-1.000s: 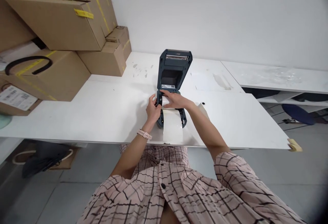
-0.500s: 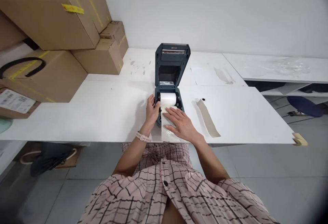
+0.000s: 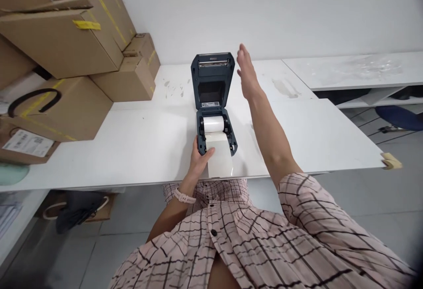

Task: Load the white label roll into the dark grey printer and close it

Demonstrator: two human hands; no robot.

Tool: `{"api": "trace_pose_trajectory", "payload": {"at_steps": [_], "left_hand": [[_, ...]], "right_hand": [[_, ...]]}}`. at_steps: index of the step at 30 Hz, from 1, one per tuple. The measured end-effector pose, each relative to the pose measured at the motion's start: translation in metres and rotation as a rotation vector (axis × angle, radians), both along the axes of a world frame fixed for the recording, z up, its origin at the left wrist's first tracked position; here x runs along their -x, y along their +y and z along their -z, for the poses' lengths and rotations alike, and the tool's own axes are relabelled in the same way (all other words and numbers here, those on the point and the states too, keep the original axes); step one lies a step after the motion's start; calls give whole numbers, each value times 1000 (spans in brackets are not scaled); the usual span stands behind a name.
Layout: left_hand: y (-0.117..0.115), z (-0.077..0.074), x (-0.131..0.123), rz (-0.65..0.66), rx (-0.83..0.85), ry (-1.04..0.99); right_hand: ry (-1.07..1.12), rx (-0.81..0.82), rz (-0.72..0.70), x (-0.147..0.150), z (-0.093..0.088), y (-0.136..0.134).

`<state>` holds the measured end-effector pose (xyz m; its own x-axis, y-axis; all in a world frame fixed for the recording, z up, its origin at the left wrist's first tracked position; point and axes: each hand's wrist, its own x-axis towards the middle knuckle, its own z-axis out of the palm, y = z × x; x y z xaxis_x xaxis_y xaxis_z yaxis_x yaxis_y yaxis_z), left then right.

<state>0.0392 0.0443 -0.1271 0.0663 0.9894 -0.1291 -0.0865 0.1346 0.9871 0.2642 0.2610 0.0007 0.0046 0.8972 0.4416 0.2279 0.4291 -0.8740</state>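
A dark blue printer (image 3: pixel 213 84) stands on the white table with its lid raised. Inside it lies a white label roll (image 3: pixel 213 124), and its strip (image 3: pixel 220 159) runs out over the front to the table edge. My left hand (image 3: pixel 198 159) grips the printer's front left corner, the thumb resting on the strip. Beside the raised lid, to its right, my right hand (image 3: pixel 246 71) is up in the air, fingers extended and holding nothing. The curled backing strip on the table is hidden behind my right forearm.
Cardboard boxes (image 3: pixel 62 42) are stacked on the table's left end. The white wall (image 3: pixel 297 11) rises behind the white table (image 3: pixel 155 148). A blue stool (image 3: pixel 399 118) stands at the far right, and a dark bag lies below on the left.
My right hand has lifted off the label strip and moved up beside the lid. My left hand has shifted down to the printer's front corner. The view has turned slightly.
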Motion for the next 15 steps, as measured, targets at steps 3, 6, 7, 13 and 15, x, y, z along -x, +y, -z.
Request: {"api": "trace_pose_trajectory", "payload": {"at_steps": [3,6,7,13,15], "left_hand": [[-5,-5,0,-2,-15,-1],[-14,-6,2,18,-6,-15],[-18,-4,3,31,5,-21],[-29,-2,14,-66,83,8],[-24,-8,14,-109,51,26]], "right_hand": [[129,80,-86,13,-16,23],[173,-13,-53,25,-13,-12],[169,-50,-32,27,-7,-32],[-47,-44,-6,18,61,-158],[-90,57,2,16,88,-181]]}}
